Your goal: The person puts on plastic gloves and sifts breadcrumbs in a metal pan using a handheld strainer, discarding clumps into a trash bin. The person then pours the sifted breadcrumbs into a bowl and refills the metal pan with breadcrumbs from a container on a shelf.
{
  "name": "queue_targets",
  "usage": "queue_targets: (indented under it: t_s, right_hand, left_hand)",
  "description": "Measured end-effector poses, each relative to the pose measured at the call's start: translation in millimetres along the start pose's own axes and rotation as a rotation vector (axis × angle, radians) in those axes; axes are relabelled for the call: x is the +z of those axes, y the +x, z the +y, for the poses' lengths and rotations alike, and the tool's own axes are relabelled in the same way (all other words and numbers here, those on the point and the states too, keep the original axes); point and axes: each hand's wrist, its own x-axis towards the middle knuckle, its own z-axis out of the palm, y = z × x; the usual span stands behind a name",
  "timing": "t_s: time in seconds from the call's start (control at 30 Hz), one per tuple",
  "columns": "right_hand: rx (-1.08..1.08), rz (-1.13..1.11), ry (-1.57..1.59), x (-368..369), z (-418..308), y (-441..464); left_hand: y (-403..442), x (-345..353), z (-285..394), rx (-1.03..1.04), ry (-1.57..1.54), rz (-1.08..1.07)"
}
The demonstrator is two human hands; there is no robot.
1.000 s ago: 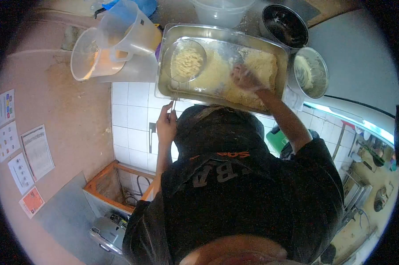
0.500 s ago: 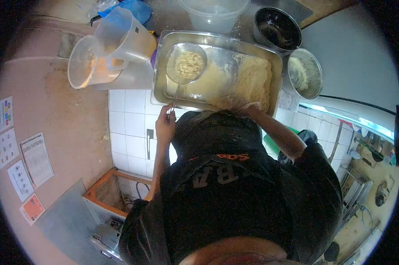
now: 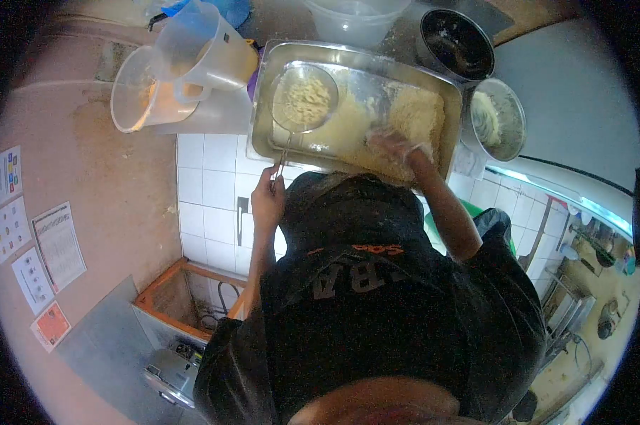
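My left hand (image 3: 269,195) is closed round the handle of a round wire strainer (image 3: 284,127). The strainer rests over the left part of a deep metal tray (image 3: 451,134), with pale lumpy pieces (image 3: 307,99) in its mesh. Inside the tray, my right hand (image 3: 392,145) is low over coarse tan crumbs (image 3: 416,117), in what looks like a clear glove. Its fingers are blurred and coated, so their closing cannot be made out. Finer pale powder (image 3: 348,124) lies between the strainer and the crumbs.
Two clear plastic jugs (image 3: 217,53) stand left of the tray. Behind it is a translucent tub (image 3: 355,25). A dark round pan (image 3: 455,46) and a metal bowl (image 3: 508,134) with pale residue sit at the right. Papers (image 3: 60,244) hang on the left wall.
My right hand has moved from the tray's near edge farther into the crumbs. My left hand stays on the strainer handle. The whole view has shifted slightly.
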Motion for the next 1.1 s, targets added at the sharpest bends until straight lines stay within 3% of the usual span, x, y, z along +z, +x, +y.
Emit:
queue_targets:
  t_s: [0.13, 0.2, 0.27, 0.37, 0.43, 0.53, 0.6, 0.67, 0.7, 0.77, 0.93, 1.07, 1.1]
  right_hand:
    - [-0.221, 0.066, -0.291, -9.9, -118.3, -54.5]
    - [-0.154, 0.141, -0.067, 2.8, -167.8, -72.6]
    - [-0.603, -0.010, -0.309, 3.6, -186.3, -61.2]
    - [-0.899, 0.070, -0.262, 40.6, -210.0, -36.0]
    - [-0.677, 0.166, -0.643, 56.1, -232.0, -48.2]
    - [-0.849, 0.233, -0.494, 43.1, -218.2, -33.3]
    - [-0.791, 0.280, -0.253, 11.1, -197.9, -22.0]
    - [-0.545, 0.387, -0.500, -25.8, -193.5, -36.4]
    - [-0.330, 0.499, -0.894, -39.1, -199.5, -60.9]
    - [-0.289, 0.637, -1.077, -59.7, -155.9, -73.8]
    - [-0.151, 0.677, -1.209, -41.4, -63.5, -69.0]
    - [0.055, 0.583, -1.393, -4.7, -48.0, -93.5]
    - [-0.085, 0.629, -1.250, -2.8, -52.3, -100.5]
  left_hand:
    - [-4.4, 2.0, 1.8, 0.029, 0.151, -0.061]
    - [-1.1, 2.7, -7.1, 0.105, 0.024, -0.027]
    - [0.5, 3.5, -0.6, 0.045, 0.101, -0.032]
    - [-3.1, 9.1, 5.0, 0.140, 0.082, -0.087]
    - [0.4, 7.6, 2.6, 0.085, 0.064, -0.094]
    - [3.4, 3.2, 0.5, 0.052, 0.051, -0.051]
    - [0.7, 4.2, -3.5, 0.036, 0.055, -0.027]
    - [-1.4, 1.4, -9.2, 0.103, -0.013, -0.039]
    - [-1.9, -3.2, -10.9, 0.016, -0.011, -0.079]
    - [-7.6, -0.4, -4.2, 0.008, -0.048, -0.045]
    - [-11.5, 1.0, 0.4, 0.113, -0.086, -0.026]
    - [-9.5, 1.4, 18.0, -0.017, 0.020, 0.001]
    - [-9.5, 4.2, 8.1, 0.017, 0.077, -0.016]
